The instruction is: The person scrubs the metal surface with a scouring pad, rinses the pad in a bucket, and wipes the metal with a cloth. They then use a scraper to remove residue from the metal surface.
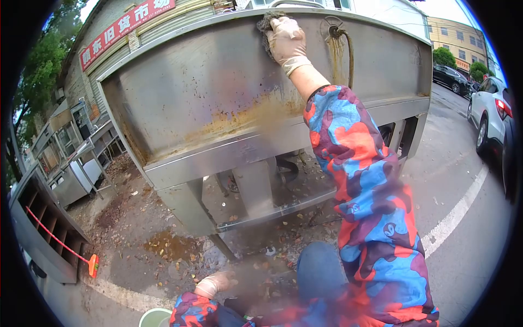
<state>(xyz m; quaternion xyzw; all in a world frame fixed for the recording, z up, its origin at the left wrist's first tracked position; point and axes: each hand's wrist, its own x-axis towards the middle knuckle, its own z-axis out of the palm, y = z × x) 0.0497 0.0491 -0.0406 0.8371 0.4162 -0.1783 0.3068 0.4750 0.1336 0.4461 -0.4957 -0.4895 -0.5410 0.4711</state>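
My right hand (287, 39), in a thin pale glove, reaches up to the top edge of a large stainless-steel unit (174, 98). Its fingers are closed on a grey, matted scouring pad (267, 26), which presses against the upper part of the metal panel. Brown grime and rust-coloured stains streak the panel's lower band. Low in the view, my left hand (214, 284), also gloved, hangs near my knee (320, 267). A blurred patch covers its fingers, so their pose and anything in them are hidden.
A hose (350, 57) hangs from a fitting at the panel's upper right. A pale green bucket (155, 318) stands at the bottom. To the left are an orange-headed brush (93, 265) and a metal cabinet (54, 234). Leaves and wet patches cover the ground. A white car (490, 111) stands right.
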